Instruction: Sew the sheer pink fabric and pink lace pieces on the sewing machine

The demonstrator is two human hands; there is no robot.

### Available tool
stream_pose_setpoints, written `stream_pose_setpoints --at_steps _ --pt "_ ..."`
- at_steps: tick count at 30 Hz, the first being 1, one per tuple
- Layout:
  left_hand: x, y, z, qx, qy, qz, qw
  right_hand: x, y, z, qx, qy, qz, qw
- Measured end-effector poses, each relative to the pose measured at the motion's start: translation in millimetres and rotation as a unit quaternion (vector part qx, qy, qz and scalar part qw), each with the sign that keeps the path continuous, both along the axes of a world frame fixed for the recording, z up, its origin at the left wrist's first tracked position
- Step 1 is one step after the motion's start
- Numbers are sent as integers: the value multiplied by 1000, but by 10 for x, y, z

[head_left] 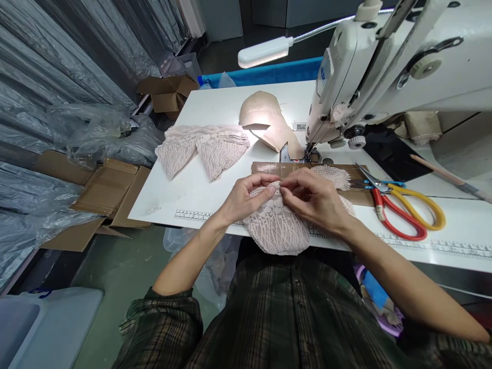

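Both hands meet over a piece of pale pink lace fabric (280, 225) at the table's front edge. My left hand (251, 195) pinches its upper edge between thumb and fingers. Close beside it, my right hand (313, 197) has its fingertips closed on the same edge. The lace hangs down over the table edge towards my lap. Another bit of lace (333, 176) lies just behind my right hand, on a brown cardboard strip (265, 168). The sewing machine's needle area (308, 154) is right behind the hands, with nothing of the held lace under it.
Stacked lace pieces (207, 146) lie left on the white table (161, 200). A beige curved piece (265, 110) rests by the sewing machine (346, 77). Scissors (403, 207) with red and yellow handles lie at right. A lamp (265, 51) hangs above; cardboard boxes (111, 189) stand left.
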State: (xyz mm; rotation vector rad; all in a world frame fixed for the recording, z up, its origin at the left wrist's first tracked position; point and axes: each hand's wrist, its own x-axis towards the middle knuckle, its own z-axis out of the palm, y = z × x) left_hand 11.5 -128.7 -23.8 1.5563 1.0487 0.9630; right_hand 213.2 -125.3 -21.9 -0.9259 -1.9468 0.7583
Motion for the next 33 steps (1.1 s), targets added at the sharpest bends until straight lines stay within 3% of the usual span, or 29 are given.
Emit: stream_pose_setpoints --at_steps 3,9,13,15,17,18,19,22,25,29,33 --pt "-2 -5 2 2 3 2 1000 -8 -2 -7 -3 19 -18 1000" --pt "3 -9 29 4 14 2 1000 -6 68 -143 -107 113 -56 986" --pt "7 -11 17 10 13 -4 1000 42 -90 55 -75 126 -78 986" --pt "-36 -26 32 3 23 -8 1000 130 -271 245 -85 59 9 995" --pt "-134 -44 78 -18 40 -18 999 259 -444 408 -155 -52 227 960" --pt "-200 -48 111 -32 53 -30 998 330 -501 459 -166 -90 273 943" --pt "-271 -48 149 -47 68 -45 996 398 -528 483 -167 -106 275 941" --pt "-438 -8 276 -77 133 -98 983 546 -430 422 -107 -91 123 983" --pt "-414 76 376 -70 215 -120 967 566 -199 297 -30 -82 8 996" --pt "-156 179 412 -27 349 -106 931 501 -20 224 35 -92 -31 995" --pt "9 206 378 -28 411 -111 904 539 -10 199 51 -99 -51 992"
